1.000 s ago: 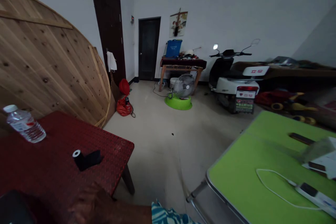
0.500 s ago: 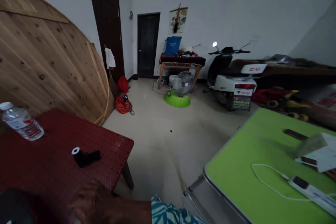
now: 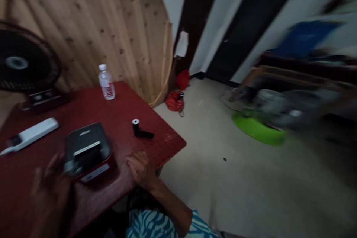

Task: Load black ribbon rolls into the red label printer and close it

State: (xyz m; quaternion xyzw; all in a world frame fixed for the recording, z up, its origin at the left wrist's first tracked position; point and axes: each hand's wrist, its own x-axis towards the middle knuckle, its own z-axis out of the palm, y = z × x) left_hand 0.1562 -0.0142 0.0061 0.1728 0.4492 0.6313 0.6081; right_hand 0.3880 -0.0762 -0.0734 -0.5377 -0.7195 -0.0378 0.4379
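A dark grey box-shaped device (image 3: 87,148) lies on the red table (image 3: 122,108) between my hands. My left hand (image 3: 51,184) hovers blurred at its left side, fingers spread. My right hand (image 3: 139,169) rests on the table edge just right of the device, fingers curled down, holding nothing that I can see. A small black roll with a white core (image 3: 137,128) lies beyond my right hand. A clear water bottle (image 3: 106,82) stands farther back.
A white power strip (image 3: 33,133) lies at the left of the table, a black fan (image 3: 22,63) behind it. A big round wooden board (image 3: 92,26) leans on the wall. Red bags (image 3: 175,101) and a green basin (image 3: 258,132) sit on the floor.
My view has swung sharply left and down, away from the green table and scooter. The red table, the grey device and both of my hands have come into sight.
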